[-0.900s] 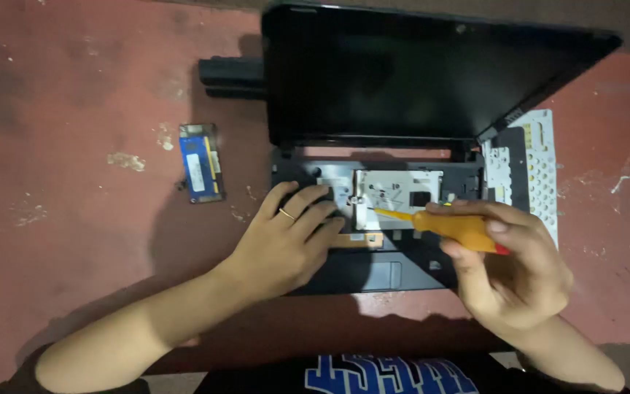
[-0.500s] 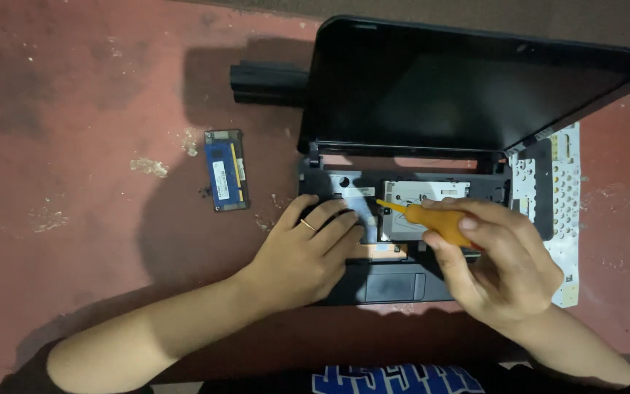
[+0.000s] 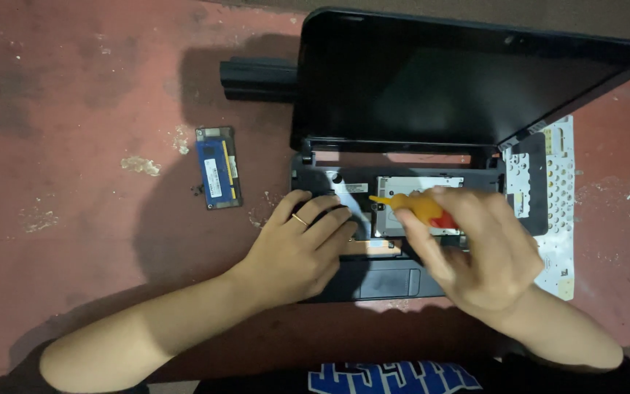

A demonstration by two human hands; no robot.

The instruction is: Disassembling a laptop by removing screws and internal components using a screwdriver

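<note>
The opened black laptop (image 3: 373, 281) shows bare metal inside. The left hand (image 3: 297, 252) rests flat on it, fingers spread. The right hand (image 3: 479, 252) grips an orange screwdriver (image 3: 413, 206).

Open laptop (image 3: 373, 281) on red, stained floor (image 3: 74, 87), keyboard removed, metal plate and inner frame exposed. Screen (image 3: 439, 80) dark, tilted back. Left hand (image 3: 297, 248) flat on left side of laptop base, fingers spread, ring on one finger. Right hand (image 3: 479, 252) wrapped around orange-handled screwdriver (image 3: 413, 206), tip toward metal plate; contact not discernible. Detached keyboard (image 3: 548, 197) face down, just right of laptop, partly under screen edge. Blue memory module (image 3: 218, 168) on floor, left of laptop. Black battery pack (image 3: 257, 79) beyond it, touching screen's left edge.
</note>
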